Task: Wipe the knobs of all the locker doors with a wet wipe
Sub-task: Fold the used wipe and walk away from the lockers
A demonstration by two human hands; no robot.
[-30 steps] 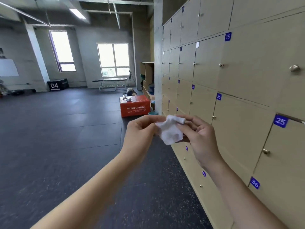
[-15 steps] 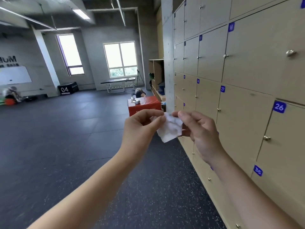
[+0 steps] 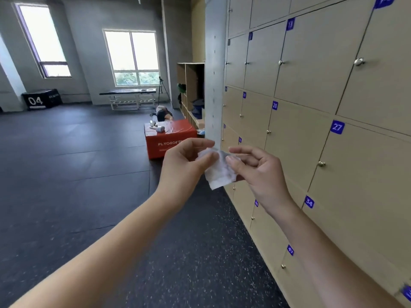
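Left hand (image 3: 184, 165) and right hand (image 3: 260, 172), both raised before the lockers (image 3: 311, 70), each pinch an upper edge of the white wet wipe (image 3: 219, 172) between thumb and fingers; the wipe hangs between them, well clear of any knob (image 3: 321, 163).

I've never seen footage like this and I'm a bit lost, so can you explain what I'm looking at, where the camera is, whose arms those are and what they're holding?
The camera sits on a person's head, looking forward and down, so the two bare arms reaching in from below are that person's own. There is only this one view. The left hand and the right hand both pinch a small white wet wipe between them, in mid-air. On the right runs a wall of tan lockers with blue number tags, such as 27, and small metal knobs; no knob is being touched. Further back, on the dark gym floor, stands a red box.
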